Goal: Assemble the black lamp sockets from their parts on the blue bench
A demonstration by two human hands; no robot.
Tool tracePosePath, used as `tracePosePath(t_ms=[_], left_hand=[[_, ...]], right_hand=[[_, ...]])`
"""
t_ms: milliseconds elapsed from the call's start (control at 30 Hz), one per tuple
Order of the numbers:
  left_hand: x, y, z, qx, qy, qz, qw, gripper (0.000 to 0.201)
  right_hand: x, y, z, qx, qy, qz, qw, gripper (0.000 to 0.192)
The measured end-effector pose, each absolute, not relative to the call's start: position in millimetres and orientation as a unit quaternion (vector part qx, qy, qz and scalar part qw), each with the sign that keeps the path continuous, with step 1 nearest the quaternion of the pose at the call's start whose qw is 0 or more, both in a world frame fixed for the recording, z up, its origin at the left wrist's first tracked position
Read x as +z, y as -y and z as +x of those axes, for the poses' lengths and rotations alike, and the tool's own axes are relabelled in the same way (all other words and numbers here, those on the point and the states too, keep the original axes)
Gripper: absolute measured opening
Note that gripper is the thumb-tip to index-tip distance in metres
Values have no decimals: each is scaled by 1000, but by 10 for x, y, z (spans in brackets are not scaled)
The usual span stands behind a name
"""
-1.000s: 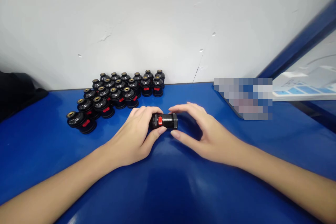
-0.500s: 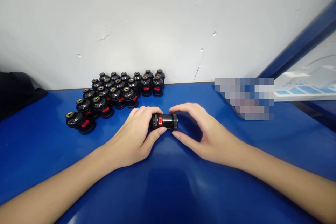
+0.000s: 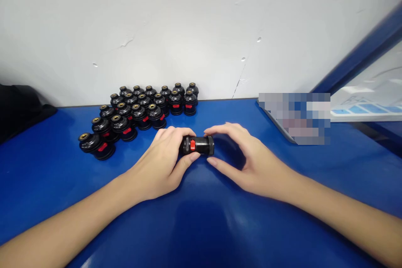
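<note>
A black lamp socket [image 3: 202, 145] with a red switch lies on its side between my hands, low over the blue table. My left hand [image 3: 160, 161] is closed around its narrower left end, thumb on the near side and fingers over the far side, hiding that end. Around the wider ribbed rim, my right hand [image 3: 248, 157] curves with thumb and fingers apart. Its fingertips are very close to the rim; contact is hard to make out. Several similar lamp sockets [image 3: 138, 115] with brass-threaded tops and red switches stand grouped behind my left hand.
The blue tabletop [image 3: 201, 226] meets a white wall [image 3: 188, 21] at the back. A flat item with a blurred-out face [image 3: 297, 119] lies at the right. Black cloth [image 3: 23, 111] is at the left edge, and a blue frame bar [image 3: 361, 48] slants at the right.
Almost nothing differs. The view has shifted very slightly, and both hands keep the same positions around the lamp socket.
</note>
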State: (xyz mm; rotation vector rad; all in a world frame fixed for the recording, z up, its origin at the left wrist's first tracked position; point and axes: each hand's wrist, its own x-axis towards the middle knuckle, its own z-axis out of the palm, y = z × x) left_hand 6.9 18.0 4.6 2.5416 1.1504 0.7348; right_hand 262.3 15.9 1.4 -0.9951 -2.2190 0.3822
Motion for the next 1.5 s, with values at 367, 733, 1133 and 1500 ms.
tracePosePath(t_ms=[367, 733, 1133, 1500], left_hand=[[48, -180, 65, 250, -400, 872, 132, 20], [52, -174, 74, 249, -396, 874, 132, 20], [47, -185, 67, 254, -393, 874, 131, 20], [72, -179, 75, 243, -405, 870, 137, 21]], right_hand=[[-4, -167, 2611, 146, 842, -391, 343, 32], [18, -161, 2625, 155, 846, -377, 342, 41], [-2, -164, 2602, 132, 850, -371, 350, 33], [16, -170, 2591, 146, 850, -373, 341, 45]])
